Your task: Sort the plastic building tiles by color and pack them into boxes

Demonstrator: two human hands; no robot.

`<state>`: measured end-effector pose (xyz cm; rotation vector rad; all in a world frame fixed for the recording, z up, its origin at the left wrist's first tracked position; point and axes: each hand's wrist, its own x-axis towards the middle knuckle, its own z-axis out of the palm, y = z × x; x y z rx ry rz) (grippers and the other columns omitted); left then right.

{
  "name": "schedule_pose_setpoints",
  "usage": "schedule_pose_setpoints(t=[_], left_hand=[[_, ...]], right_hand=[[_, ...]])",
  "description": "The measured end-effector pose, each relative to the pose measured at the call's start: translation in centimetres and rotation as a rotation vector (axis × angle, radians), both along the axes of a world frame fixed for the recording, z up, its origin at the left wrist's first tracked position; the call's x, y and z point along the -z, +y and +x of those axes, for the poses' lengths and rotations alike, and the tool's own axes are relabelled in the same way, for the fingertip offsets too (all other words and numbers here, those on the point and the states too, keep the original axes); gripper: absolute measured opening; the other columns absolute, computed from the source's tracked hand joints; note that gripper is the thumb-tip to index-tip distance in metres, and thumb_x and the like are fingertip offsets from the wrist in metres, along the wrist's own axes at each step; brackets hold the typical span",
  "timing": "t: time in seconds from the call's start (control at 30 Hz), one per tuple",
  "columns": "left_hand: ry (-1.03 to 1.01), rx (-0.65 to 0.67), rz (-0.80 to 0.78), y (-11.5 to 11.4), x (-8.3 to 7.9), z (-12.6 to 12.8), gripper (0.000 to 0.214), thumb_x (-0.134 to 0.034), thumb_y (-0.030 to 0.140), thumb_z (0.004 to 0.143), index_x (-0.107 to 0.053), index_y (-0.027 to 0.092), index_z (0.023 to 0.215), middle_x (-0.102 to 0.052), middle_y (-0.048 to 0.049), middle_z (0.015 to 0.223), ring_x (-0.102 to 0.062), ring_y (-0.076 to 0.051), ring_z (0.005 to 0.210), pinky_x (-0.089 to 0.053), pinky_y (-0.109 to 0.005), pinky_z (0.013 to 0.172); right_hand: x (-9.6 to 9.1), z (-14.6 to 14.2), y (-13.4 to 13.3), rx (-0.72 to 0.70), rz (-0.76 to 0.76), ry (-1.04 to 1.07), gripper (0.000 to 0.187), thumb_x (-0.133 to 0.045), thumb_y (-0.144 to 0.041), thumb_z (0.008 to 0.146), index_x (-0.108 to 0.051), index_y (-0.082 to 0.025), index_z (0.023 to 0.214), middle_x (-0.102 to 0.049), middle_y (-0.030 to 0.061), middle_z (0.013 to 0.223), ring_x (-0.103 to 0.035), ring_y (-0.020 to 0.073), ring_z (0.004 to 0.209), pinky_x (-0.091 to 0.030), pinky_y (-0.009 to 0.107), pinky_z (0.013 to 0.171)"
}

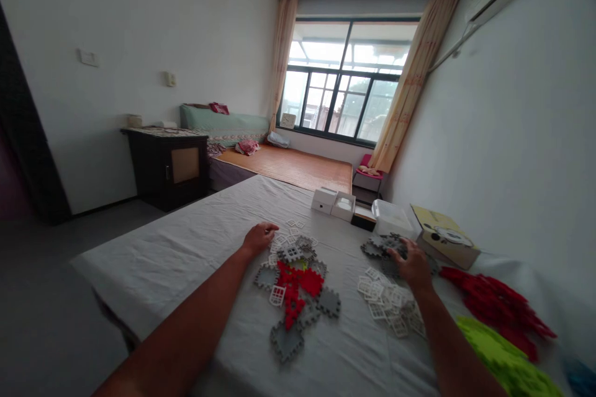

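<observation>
My left hand [259, 240] is at the left edge of a mixed pile, next to small white lattice window pieces [293, 232]. Its fingers are curled together, and anything between them is too small to make out. My right hand [412, 262] is over a heap of grey toothed building plates [376, 246], thumb and fingers apart, fingertips at the plates. Between my hands lie red toothed pieces [289, 288], with grey plates [329, 301] around them. More white lattice pieces [388, 299] lie in a heap below my right hand.
A white cloth covers the table [186, 267]. Small white boxes [325, 200], a clear plastic tub [391, 218] and a yellow-topped carton [444, 236] line its far side. Red pieces [498, 304] and lime-green pieces [503, 356] are heaped at the right. Beyond stands a bed [298, 167].
</observation>
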<state>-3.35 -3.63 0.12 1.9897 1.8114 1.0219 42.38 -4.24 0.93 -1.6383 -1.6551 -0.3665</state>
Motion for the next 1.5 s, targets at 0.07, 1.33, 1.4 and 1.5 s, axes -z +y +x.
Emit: schedule_pose_setpoints(t=[0.07, 1.33, 1.4, 1.5], left_hand=[[0.002, 0.002, -0.006, 0.2, 0.0, -0.1, 0.030, -0.048, 0.020, 0.076, -0.070, 0.019, 0.098, -0.071, -0.0017, 0.098, -0.064, -0.014, 0.086, -0.047, -0.020, 0.078], [0.079, 0.014, -0.028, 0.1, -0.1, 0.0, 0.032, -0.048, 0.023, 0.077, -0.070, 0.019, 0.099, -0.071, -0.0017, 0.093, -0.063, -0.014, 0.082, -0.045, -0.020, 0.072], [0.087, 0.013, -0.026, 0.0, -0.2, 0.1, 0.032, -0.048, 0.023, 0.077, -0.070, 0.019, 0.099, -0.071, -0.0020, 0.093, -0.063, -0.015, 0.083, -0.045, -0.020, 0.072], [0.090, 0.011, -0.025, -0.2, -0.4, 0.2, 0.031, -0.048, 0.022, 0.077, -0.070, 0.019, 0.099, -0.071, -0.0023, 0.094, -0.062, -0.015, 0.085, -0.045, -0.021, 0.074]], right_hand=[[-0.2, 0.8, -0.1, 0.031, -0.016, 0.073, 0.045, -0.039, -0.043, 0.079, -0.056, -0.013, 0.108, -0.063, 0.0152, 0.107, -0.059, 0.0257, 0.095, -0.044, 0.037, 0.082], [0.6, -0.4, -1.2, -0.219, -0.318, 0.667, 0.037, -0.056, -0.046, 0.064, -0.066, -0.018, 0.086, -0.070, 0.0070, 0.079, -0.064, 0.0213, 0.068, -0.052, 0.034, 0.063], [0.0, -1.1, -1.4, -0.202, -0.303, 0.614, 0.039, -0.056, -0.046, 0.065, -0.066, -0.017, 0.090, -0.070, 0.0079, 0.083, -0.064, 0.0223, 0.074, -0.050, 0.035, 0.068], [-1.4, -3.8, -2.3, -0.281, -0.337, 0.514, 0.039, -0.054, -0.047, 0.070, -0.065, -0.018, 0.093, -0.069, 0.0076, 0.086, -0.064, 0.0208, 0.074, -0.049, 0.034, 0.071]])
